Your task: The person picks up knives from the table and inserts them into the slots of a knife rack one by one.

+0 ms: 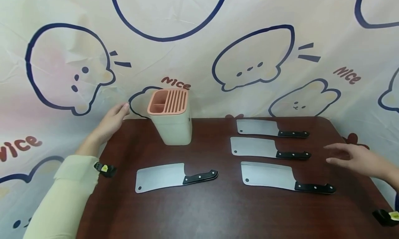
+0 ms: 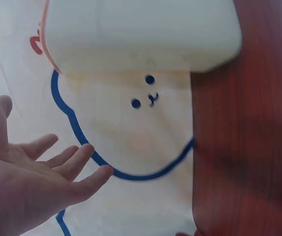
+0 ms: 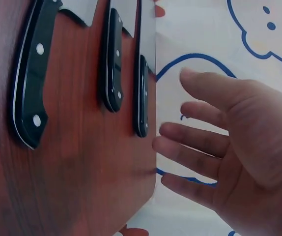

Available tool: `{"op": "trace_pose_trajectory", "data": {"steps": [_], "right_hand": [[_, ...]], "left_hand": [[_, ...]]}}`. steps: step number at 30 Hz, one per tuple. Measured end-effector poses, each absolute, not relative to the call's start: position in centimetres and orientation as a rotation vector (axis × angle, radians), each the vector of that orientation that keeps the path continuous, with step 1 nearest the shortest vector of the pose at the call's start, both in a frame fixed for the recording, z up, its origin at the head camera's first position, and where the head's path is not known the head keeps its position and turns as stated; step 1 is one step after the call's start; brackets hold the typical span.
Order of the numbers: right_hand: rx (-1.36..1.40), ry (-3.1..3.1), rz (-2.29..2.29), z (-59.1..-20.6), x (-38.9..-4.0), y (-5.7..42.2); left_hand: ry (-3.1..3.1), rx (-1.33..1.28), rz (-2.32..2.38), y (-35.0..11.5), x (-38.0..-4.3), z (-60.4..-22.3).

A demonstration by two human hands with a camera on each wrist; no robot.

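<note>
A cream knife block [image 1: 174,128] with a pink slotted top stands upright at the table's back left. My left hand [image 1: 112,123] hovers beside its left side, fingers relaxed and apart from it. Four is avoided here: several cleavers with black riveted handles lie flat. One cleaver [image 1: 162,176] lies in front of the block. On the right, a back cleaver [image 1: 258,127], a middle cleaver [image 1: 254,147] and a front cleaver [image 1: 268,175] lie in a column, handles to the right. My right hand [image 1: 358,159] hangs near those handles, fingers spread, holding nothing.
The dark brown table [image 1: 199,211] ends at a cloth backdrop [image 1: 193,59] with cartoon outlines, close behind the knife block and the back cleaver. Wrist cameras sit on both of my wrists.
</note>
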State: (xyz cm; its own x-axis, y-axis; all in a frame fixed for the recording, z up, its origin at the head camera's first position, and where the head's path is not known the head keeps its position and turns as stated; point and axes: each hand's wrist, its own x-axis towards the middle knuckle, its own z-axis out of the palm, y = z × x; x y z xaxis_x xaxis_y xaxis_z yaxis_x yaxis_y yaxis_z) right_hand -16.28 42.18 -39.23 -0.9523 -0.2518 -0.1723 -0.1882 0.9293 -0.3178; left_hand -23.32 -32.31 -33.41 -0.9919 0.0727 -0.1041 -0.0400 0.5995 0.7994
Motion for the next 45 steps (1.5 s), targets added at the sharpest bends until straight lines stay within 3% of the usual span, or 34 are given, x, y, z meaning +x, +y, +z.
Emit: {"op": "trace_pose_trajectory", "data": {"steps": [15,45], "right_hand": [[-0.636,2.71,-0.714,-43.1,-15.0,40.9],[-0.519,2.459,-0.723,-47.0,-14.1,40.6]], "left_hand": [[2.499,0.008,1.726,-28.9,-26.0,-33.0],[2.444,0.0,1.793,-27.2,-26.9,-33.6]]}}
